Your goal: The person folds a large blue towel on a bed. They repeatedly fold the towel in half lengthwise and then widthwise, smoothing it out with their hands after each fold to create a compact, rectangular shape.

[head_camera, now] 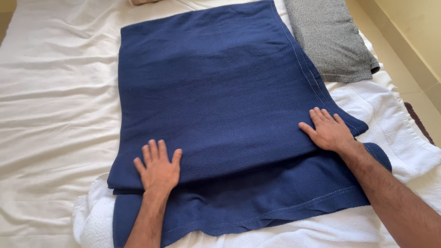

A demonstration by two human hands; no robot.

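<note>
Navy blue cloth fills the middle of the frame: a folded blanket point(220, 96) lies flat on the bed, its upper layer reaching from the top centre down to a fold line that runs across the lower middle. Below that line a lower layer of the same blanket sticks out toward the bottom edge, with a pale stitched hem along it.

The left hand point(158, 169) rests flat on the fold edge at lower left of centre, its grip spread, fingers apart and palm down, pinching nothing. The right hand point(328, 131) lies flat on the blanket's right edge, at the right of the frame, fingers straight and close together, palm pressed on the cloth, also gripping nothing.

A grey folded towel point(330, 39) sits at the upper right, just beside the blanket's stitched right edge. A white towel point(390, 124) with a looped texture lies under the blanket, showing at the right and along the bottom of the frame. Nothing lies on top of the blanket besides the two hands.

The bed is covered by a creased cream sheet point(55, 92) that takes up the whole left side. At the far right a strip of beige floor point(404, 55) runs beside the bed.
</note>
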